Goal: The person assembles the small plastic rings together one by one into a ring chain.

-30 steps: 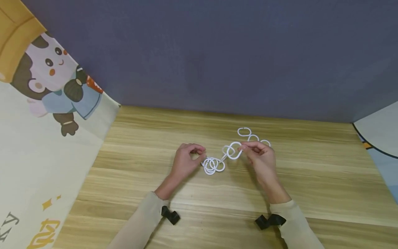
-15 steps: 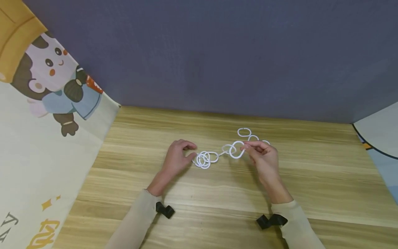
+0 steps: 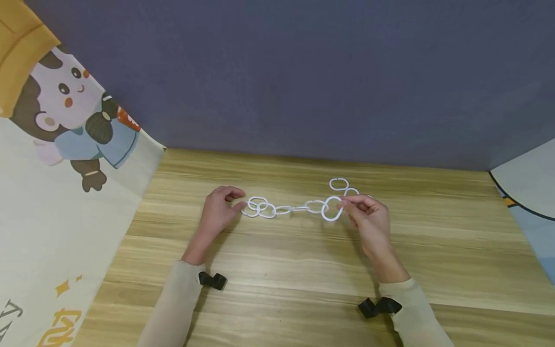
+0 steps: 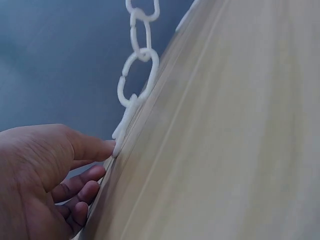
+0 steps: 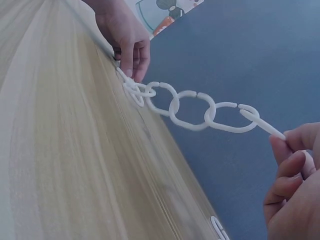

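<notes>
A chain of white oval plastic links [image 3: 283,210] stretches between both hands in the head view. At its right end my right hand [image 3: 368,217] pinches one link [image 3: 331,208] between thumb and fingertips, raised over the table. From there the chain slopes down to the left, its links [image 5: 190,110] pulled into a line in the right wrist view. My left hand [image 3: 218,209] holds the left end with thumb and finger, low at the tabletop. Several links [image 3: 260,207] lie bunched beside it. The thumb tip [image 4: 110,148] meets the last link in the left wrist view.
More white links [image 3: 339,184] lie on the wooden table [image 3: 277,279] behind my right hand, partly hidden by it. A dark blue panel [image 3: 277,82] rises along the table's back edge. A printed cartoon wall [image 3: 39,207] borders the left side.
My left hand has moved left and slightly away, drawing the bunched links out so the chain straightens. My right hand keeps its link, shifted only slightly right.
</notes>
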The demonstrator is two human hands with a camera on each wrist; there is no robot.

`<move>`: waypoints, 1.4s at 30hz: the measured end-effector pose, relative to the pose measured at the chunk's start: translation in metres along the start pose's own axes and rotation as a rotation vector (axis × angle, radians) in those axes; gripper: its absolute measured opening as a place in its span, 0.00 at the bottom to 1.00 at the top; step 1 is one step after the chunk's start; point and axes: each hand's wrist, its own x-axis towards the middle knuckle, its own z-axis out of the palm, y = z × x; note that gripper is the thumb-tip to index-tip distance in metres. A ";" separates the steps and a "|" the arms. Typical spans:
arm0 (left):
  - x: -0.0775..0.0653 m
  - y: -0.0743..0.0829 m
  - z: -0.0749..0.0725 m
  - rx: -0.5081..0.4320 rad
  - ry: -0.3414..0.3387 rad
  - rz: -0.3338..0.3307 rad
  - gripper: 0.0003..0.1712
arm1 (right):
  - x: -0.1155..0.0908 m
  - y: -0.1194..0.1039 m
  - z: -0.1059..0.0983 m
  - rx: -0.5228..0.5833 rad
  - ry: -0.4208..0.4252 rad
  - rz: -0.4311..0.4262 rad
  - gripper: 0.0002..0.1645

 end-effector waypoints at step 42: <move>0.011 -0.012 -0.028 0.375 0.134 0.101 0.14 | 0.028 -0.008 -0.001 -0.073 -0.103 0.094 0.13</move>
